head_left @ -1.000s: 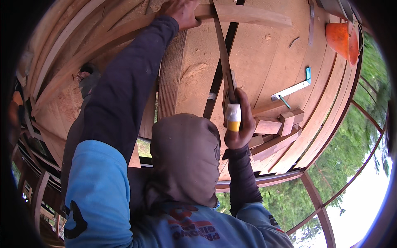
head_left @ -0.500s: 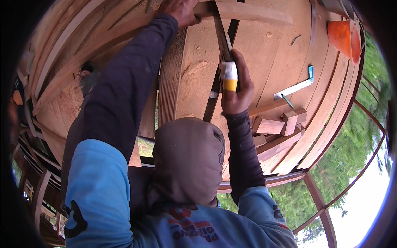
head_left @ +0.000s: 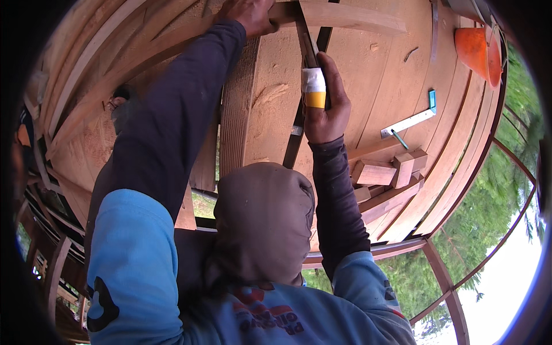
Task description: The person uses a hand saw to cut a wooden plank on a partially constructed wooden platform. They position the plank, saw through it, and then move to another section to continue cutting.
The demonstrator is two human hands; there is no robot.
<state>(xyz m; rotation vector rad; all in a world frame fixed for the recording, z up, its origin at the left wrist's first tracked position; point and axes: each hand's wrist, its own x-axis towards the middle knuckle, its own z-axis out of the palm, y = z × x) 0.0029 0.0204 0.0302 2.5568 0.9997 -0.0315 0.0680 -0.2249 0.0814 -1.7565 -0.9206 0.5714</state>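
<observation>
At the top, my left hand (head_left: 244, 17) grips a curved wooden piece (head_left: 356, 18) lying crosswise. My right hand (head_left: 325, 103) holds a handsaw (head_left: 306, 40) by its handle, which is wrapped with white and yellow bands; the narrow blade reaches up to the wooden piece just right of my left hand. Beneath them is a thick grooved board (head_left: 234, 115) on sawdust-covered planks (head_left: 374, 75). A brownish-grey hood (head_left: 259, 224) covers the lower middle of the view, between my arms.
Right of the saw lie a metal square (head_left: 405, 123), a green pencil (head_left: 399, 140) and several wood blocks (head_left: 374, 172). An orange hard hat (head_left: 474, 52) sits at upper right. Long curved timbers (head_left: 86, 86) lie at left. An open frame with greenery beyond borders the right side.
My right hand has pushed the saw upward and away from me, so the handle is much nearer the wooden piece. My left hand has stayed in about the same place.
</observation>
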